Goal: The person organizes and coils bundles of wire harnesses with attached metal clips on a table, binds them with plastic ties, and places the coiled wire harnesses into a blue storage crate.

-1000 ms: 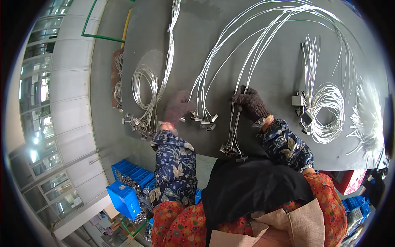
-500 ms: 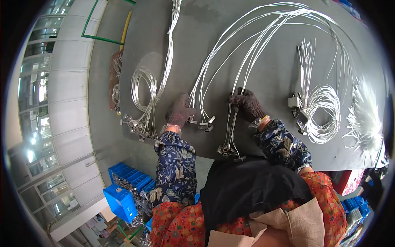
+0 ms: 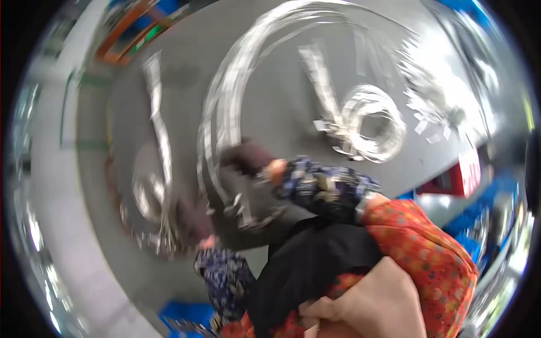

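Observation:
Everything is smeared by motion. My right hand (image 3: 247, 158), in a dark knitted glove, is closed on a long bundle of silvery wires (image 3: 229, 107) that arcs away over the grey table. Small metal end pieces (image 3: 241, 209) hang at the near ends of these wires, below that hand. My left hand (image 3: 193, 218), gloved too, is just left of these ends and beside a coiled wire bundle (image 3: 151, 197); its fingers are too blurred to read.
Another wire coil (image 3: 373, 124) with end pieces lies right of centre on the grey table (image 3: 270, 96). Beyond it is a pile of pale strands (image 3: 431, 84). Blue crates (image 3: 484, 219) stand at the right, and a blue bin (image 3: 186, 315) sits below the table's left side.
The head view has turned and shifted, so the table and coils appear tilted and farther left. My hands are closer together, and the right hand's wires lie nearer the other strands.

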Demonstrator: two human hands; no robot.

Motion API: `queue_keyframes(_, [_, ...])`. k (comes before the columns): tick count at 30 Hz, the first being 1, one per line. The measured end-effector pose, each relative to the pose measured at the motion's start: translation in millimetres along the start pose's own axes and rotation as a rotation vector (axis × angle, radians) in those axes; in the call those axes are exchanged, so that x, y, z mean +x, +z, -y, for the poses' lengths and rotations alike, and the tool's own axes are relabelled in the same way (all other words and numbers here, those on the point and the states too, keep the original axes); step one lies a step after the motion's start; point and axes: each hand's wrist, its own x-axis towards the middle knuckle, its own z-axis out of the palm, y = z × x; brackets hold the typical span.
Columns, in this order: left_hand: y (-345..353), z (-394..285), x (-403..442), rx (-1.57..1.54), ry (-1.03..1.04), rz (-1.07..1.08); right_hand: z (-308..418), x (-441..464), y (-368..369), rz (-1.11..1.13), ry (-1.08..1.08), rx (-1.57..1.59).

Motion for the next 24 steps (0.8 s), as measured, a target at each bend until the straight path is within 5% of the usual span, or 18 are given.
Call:
queue_keyframes(1, [-42.8, 27.9, 23.9, -0.866, -0.2, 0.133, 3.1, 6.2, 13.1, 0.02, -0.089, 0.048])
queue_keyframes(3, [-32.6, 45.1, 29.4, -1.648, -0.497, 0.63, 12.9, 26.8, 29.8, 0.05, -0.176, -0.191])
queue_keyframes(4, [-39.2, 52.8, 35.2, -1.665, -0.461, 0.613, 17.5, 18.6, 25.9, 0.028, -0.206, -0.183])
queue_keyframes(6, [-51.5, 69.5, 45.6, -1.746, -0.429, 0.566, 24.2, -3.4, 23.1, -0.3, -0.441, -1.156])
queue_keyframes(8, [-52.6, 69.3, 54.3, -1.852, -0.467, 0.431, 10.0, -35.3, -10.3, -0.289, -0.558, -0.98])
queue_keyframes(9, [-55.1, 67.6, 53.7, -1.948, -0.536, 0.317, -3.0, -40.9, -36.9, -0.136, -0.439, -0.969])
queue_keyframes(12, [-96.2, 51.0, 86.6, -1.954, -0.447, 0.391, -31.0, -108.0, -102.8, -0.002, -0.133, -0.885])
queue_keyframes(16, [-175.7, -6.9, 124.0, -2.033, -0.007, 0.307, -64.2, -214.3, -172.1, -0.435, -0.102, -0.325])
queue_keyframes(18, [-254.6, -29.2, 139.1, -1.824, 0.314, 0.097, -78.9, -239.2, -205.7, -0.598, -0.149, 0.234])
queue_keyframes(19, [-284.3, -41.9, 147.3, -1.682, 0.502, -0.017, -79.2, -242.3, -219.0, -0.596, -0.158, 0.242])
queue_keyframes(22, [-356.2, -94.5, 154.0, -1.353, 0.633, -0.094, -54.8, -245.6, -255.0, -0.844, -0.406, 0.385])
queue_keyframes(24, [-412.2, -102.9, 157.5, -1.064, 0.609, 0.291, -26.4, -239.9, -264.5, -1.179, -0.493, 0.088])
